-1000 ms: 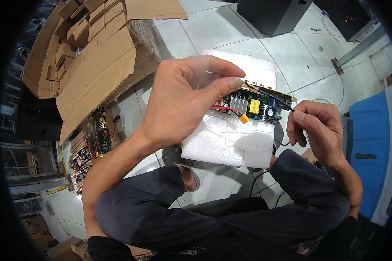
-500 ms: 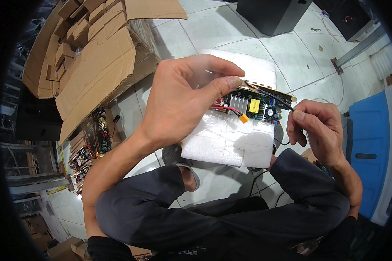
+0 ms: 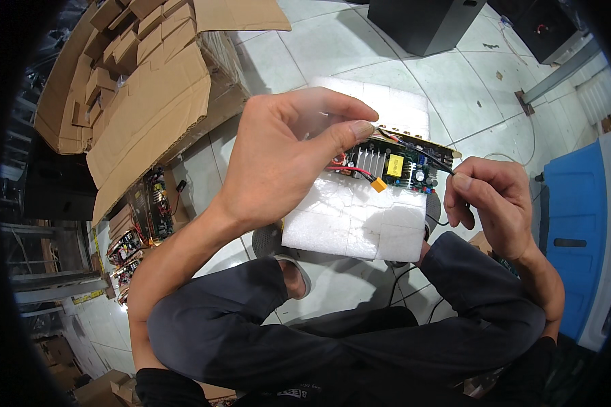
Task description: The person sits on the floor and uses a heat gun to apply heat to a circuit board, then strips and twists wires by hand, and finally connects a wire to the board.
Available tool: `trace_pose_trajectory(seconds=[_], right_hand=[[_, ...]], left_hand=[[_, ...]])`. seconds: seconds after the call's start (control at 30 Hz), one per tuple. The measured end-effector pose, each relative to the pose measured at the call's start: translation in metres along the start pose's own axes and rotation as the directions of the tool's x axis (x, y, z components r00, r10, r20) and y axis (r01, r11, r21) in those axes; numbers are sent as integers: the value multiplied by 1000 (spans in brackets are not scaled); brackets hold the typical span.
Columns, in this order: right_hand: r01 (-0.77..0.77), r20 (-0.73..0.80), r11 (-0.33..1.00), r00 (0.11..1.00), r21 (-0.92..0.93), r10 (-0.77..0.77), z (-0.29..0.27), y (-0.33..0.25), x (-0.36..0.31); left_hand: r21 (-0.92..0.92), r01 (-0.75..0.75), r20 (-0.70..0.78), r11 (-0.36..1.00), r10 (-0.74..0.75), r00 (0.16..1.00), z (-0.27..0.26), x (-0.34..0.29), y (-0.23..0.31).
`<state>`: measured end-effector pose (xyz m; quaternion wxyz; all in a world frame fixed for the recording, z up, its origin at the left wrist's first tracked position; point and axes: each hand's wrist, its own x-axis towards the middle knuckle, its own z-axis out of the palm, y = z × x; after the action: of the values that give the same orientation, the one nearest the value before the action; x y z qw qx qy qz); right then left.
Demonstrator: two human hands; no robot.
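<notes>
My left hand (image 3: pixel 278 159) pinches the circuit board (image 3: pixel 394 163); my right hand (image 3: pixel 492 203), just right of it, holds a black wire (image 3: pixel 424 154).

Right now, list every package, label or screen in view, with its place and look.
Flattened cardboard boxes: upper left, brown sheets stacked on the floor.
Small cardboard cartons: top left, brown, packed in rows.
White foam packing slab: centre, under the circuit board, rectangular.
Blue bin: right edge.
No screens; labels too small to tell.

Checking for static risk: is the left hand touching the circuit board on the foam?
Touching. The head view shows the left hand with its thumb tip pressed on the top edge of the circuit board, no gap visible.
</notes>
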<state>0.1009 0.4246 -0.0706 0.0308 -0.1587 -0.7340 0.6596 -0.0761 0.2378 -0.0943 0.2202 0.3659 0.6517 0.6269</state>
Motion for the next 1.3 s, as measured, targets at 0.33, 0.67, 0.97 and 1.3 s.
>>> trace_pose_trajectory(seconds=[0.33, 0.67, 0.97, 1.3], right_hand=[[49, -27, 998, 998, -32, -50, -1, 3, 0], [88, 2, 995, 996, -40, -88, -6, 4, 1], [86, 3, 995, 996, -41, -86, -6, 5, 1], [-22, 80, 999, 997, 38, 19, -4, -1, -1]], left_hand=[[-22, -26, -9, 999, 26, 1000, -1, 0, -3], [-33, 53, -98, 998, -56, 994, -11, 2, -6], [20, 59, -62, 998, -58, 996, -11, 2, -5], [-14, 17, 53, 1000, -17, 998, -1, -1, -5]])
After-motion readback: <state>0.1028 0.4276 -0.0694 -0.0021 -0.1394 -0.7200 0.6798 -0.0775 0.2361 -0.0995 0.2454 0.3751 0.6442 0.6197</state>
